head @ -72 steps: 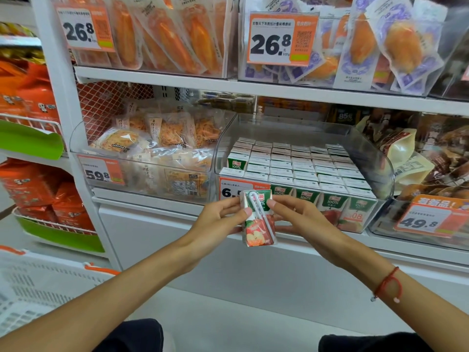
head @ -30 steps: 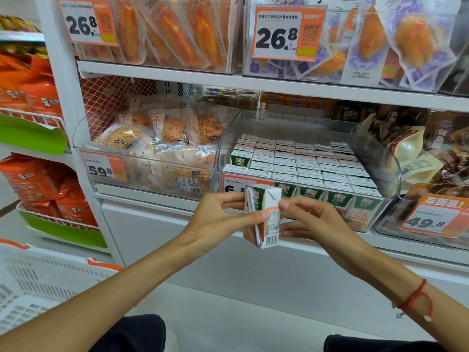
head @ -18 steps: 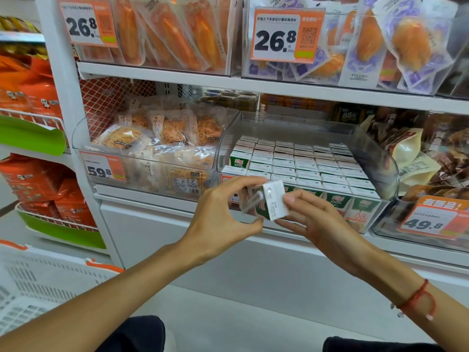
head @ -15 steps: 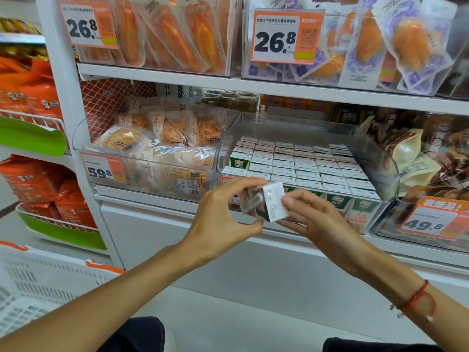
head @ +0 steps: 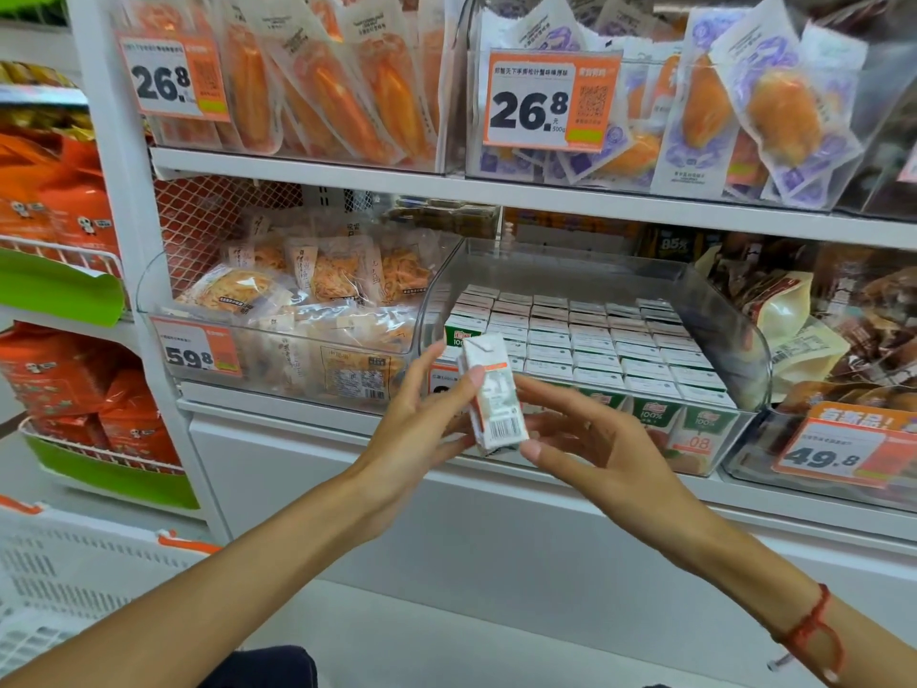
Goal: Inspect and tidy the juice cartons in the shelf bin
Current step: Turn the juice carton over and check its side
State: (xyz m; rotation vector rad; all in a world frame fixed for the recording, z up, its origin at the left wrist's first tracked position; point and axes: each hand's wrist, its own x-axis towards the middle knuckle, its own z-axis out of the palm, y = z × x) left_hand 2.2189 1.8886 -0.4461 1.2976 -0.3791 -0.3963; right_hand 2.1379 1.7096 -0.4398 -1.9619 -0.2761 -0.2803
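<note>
Nearest the camera, two bare forearms reach forward from the bottom corners, the right one wearing a red string bracelet (head: 814,633) at the wrist. A white slotted basket (head: 64,578) with orange clips sits low to the left of the left forearm. Between the two hands stands a single juice carton (head: 491,392), upright with a slight lean, its white side with the barcode turned toward the camera. The left hand (head: 422,424) holds the carton from its left side, thumb laid across the upper part of the barcode face and the other fingers behind it. The right hand (head: 590,439) is just to the right of the carton, fingers spread and loosely bent, its thumb tip at the carton's lower right corner; whether the other fingertips touch the carton cannot be told. Directly beyond the hands is the clear shelf bin (head: 734,340), packed with rows of juice cartons (head: 590,340) standing upright, white tops showing, green fronts pressed against the front wall. To the left of that, past the left hand, a second clear bin (head: 278,360) holds bagged pastries behind a 59.8 price tag (head: 198,352). Farther up, above both hands, the higher shelf carries packaged breads and a 26.8 price tag (head: 546,101).
</note>
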